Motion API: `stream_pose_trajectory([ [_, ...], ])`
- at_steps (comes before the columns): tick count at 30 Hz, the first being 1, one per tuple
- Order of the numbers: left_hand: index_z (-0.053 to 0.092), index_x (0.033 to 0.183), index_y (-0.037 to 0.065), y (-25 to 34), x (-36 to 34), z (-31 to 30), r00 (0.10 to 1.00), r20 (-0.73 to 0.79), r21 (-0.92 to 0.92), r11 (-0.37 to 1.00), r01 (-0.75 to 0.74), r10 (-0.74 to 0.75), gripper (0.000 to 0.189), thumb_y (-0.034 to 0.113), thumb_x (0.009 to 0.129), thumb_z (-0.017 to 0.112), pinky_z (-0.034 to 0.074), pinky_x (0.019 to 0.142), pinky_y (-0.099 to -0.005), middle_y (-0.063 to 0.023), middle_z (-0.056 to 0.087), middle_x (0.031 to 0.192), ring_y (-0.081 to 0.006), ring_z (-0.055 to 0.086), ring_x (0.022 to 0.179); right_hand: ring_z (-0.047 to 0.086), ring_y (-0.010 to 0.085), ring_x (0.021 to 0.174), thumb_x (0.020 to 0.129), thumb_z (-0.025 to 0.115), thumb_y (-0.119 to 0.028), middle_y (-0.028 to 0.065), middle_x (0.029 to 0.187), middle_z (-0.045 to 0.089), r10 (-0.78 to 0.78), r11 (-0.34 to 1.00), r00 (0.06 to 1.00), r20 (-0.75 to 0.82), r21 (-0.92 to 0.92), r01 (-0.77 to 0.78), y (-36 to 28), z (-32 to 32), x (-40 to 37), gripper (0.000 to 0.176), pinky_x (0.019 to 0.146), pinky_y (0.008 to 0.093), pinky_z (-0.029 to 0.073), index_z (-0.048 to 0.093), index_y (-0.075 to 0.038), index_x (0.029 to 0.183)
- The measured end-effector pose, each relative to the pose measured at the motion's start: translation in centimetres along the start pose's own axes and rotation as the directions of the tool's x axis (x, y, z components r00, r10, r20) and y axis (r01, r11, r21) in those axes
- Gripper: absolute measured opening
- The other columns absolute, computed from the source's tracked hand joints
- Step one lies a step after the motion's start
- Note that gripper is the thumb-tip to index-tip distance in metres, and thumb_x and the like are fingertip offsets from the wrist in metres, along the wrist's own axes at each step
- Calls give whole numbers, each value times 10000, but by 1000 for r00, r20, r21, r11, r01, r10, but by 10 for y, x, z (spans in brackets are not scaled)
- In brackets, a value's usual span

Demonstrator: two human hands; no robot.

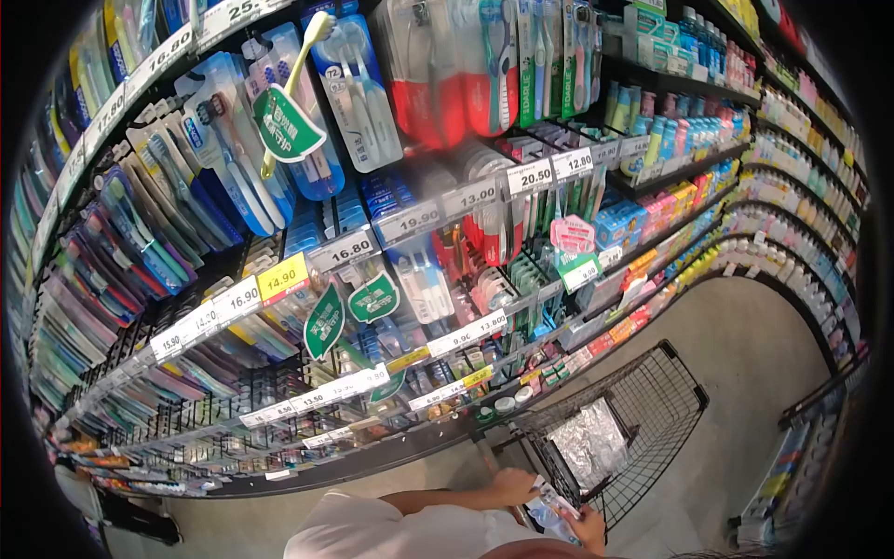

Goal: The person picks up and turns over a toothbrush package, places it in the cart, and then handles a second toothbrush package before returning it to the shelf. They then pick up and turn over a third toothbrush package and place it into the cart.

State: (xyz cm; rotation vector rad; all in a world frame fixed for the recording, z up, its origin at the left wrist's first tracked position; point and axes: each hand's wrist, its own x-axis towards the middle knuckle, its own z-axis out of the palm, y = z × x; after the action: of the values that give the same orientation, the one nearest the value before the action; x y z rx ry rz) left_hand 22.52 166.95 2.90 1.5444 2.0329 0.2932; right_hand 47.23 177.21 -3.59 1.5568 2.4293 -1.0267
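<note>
A small, pale blister-type package [551,511] is held low in front of my body, close to the cart's handle end. My left hand [512,487] is closed at its upper left edge, with the fingertips on it. My right hand [588,530] grips the opposite side, fingers wrapped round the edge. What is inside the package is too small to make out. Just beyond both hands stands a black wire shopping cart [672,396]. A shiny silver foil bag [590,445] lies in its near part.
Shelves of hanging toothbrush packs [237,149] curve along the left and front, with price labels [350,250] on the rails. Green hanging signs [289,125] stick out. Bottles line the right shelves [792,205]. Grey floor [745,326] runs between. Another person's dark-trousered leg [140,520] shows at lower left.
</note>
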Motion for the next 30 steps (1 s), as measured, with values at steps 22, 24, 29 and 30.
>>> stream_pose_trajectory([
  [22,530,734,79,-47,-23,15,900,-428,-395,878,-270,84,282,324,854,460,410,550,-483,-145,560,647,-374,553,628,535,84,655,663,790,-150,51,718,597,-342,671,844,-412,522,527,-195,-185,16,339,589,240,440,534,-20,842],
  [24,532,735,83,-33,-8,7,906,-395,-320,901,-292,153,277,313,865,447,413,551,-482,-144,569,658,-370,555,627,584,92,749,712,751,-55,65,842,624,-361,393,838,-409,748,535,-233,-213,25,361,647,229,472,484,-18,953],
  [29,552,695,85,-4,39,-1,914,-370,-209,944,-255,165,310,313,876,444,437,548,-472,-148,585,646,-352,572,611,585,96,828,752,709,-31,73,910,618,-554,130,710,-435,797,590,-272,-257,51,329,734,243,468,470,-25,979],
  [30,562,685,83,1,49,0,928,-341,-169,962,-215,147,325,319,876,446,446,548,-467,-148,588,638,-348,579,605,581,95,844,762,699,-30,75,926,616,-578,108,699,-420,810,576,-275,-262,56,321,746,244,465,467,-25,985],
])
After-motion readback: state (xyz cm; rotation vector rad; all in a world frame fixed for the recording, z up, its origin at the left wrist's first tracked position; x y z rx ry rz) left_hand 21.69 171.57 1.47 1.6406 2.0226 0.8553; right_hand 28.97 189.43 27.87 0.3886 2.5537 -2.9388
